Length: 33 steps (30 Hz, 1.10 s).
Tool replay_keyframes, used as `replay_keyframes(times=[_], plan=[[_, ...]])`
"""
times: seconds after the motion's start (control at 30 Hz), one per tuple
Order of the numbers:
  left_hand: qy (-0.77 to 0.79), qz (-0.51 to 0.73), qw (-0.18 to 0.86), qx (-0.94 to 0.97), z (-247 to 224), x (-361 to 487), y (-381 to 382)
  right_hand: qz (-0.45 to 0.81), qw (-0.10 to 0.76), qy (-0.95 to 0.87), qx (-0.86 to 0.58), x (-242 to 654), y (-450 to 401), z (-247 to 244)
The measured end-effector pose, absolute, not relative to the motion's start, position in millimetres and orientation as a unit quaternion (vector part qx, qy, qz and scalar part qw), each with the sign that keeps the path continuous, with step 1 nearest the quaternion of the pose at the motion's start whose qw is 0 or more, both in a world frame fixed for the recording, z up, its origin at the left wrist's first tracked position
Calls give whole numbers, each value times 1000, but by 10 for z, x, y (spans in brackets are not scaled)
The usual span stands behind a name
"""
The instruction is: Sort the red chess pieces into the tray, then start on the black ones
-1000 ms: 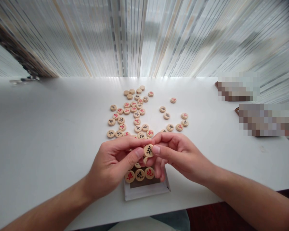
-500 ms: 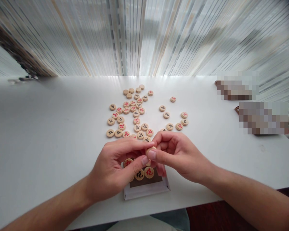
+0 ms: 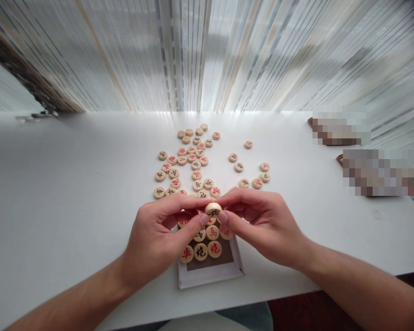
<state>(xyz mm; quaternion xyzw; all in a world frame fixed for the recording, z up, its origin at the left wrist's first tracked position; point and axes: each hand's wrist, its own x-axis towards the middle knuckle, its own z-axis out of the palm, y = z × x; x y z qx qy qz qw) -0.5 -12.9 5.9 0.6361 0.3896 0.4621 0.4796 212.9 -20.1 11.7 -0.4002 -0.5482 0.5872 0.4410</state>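
Between the fingertips of my left hand [image 3: 169, 234] and my right hand [image 3: 262, 225] is a Chinese chess piece [image 3: 213, 210], a round wooden disc with a black character tilted toward me. Both hands pinch it, thumbs below and fingers above. Directly beneath is a shallow white box [image 3: 214, 278] with a brown bottom. Pieces lie in it in rows, among them a black cannon piece [image 3: 200, 251], a red cannon piece [image 3: 214, 249] and a red chariot piece [image 3: 186, 253]. My hands hide the box's far part.
Beyond my hands, many loose chess pieces [image 3: 196, 164] lie scattered on the white table [image 3: 72, 184], some blank side up. Two blurred-out frames [image 3: 338, 128] stand at the right. A striped curtain [image 3: 179, 55] hangs behind the table's far edge.
The piece between my fingers has turned so that its black character shows. My left fingers have drawn back slightly, and more pieces in the box are visible.
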Motion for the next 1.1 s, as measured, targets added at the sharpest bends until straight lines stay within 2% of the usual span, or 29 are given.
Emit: replay_keyframes(times=[0.13,0.47,0.9,1.1], plan=[[403,470,451,643,52,-13,-123,523,460,-595,-401,2131,-217,82],[425,480,468,608,21,-35,-135,672,432,-462,-385,2116,-152,133],[402,486,522,575,44,-13,-107,734,435,-389,-346,2138,-140,76],[405,482,477,614,22,-28,-133,755,407,-381,-344,2139,-138,74]])
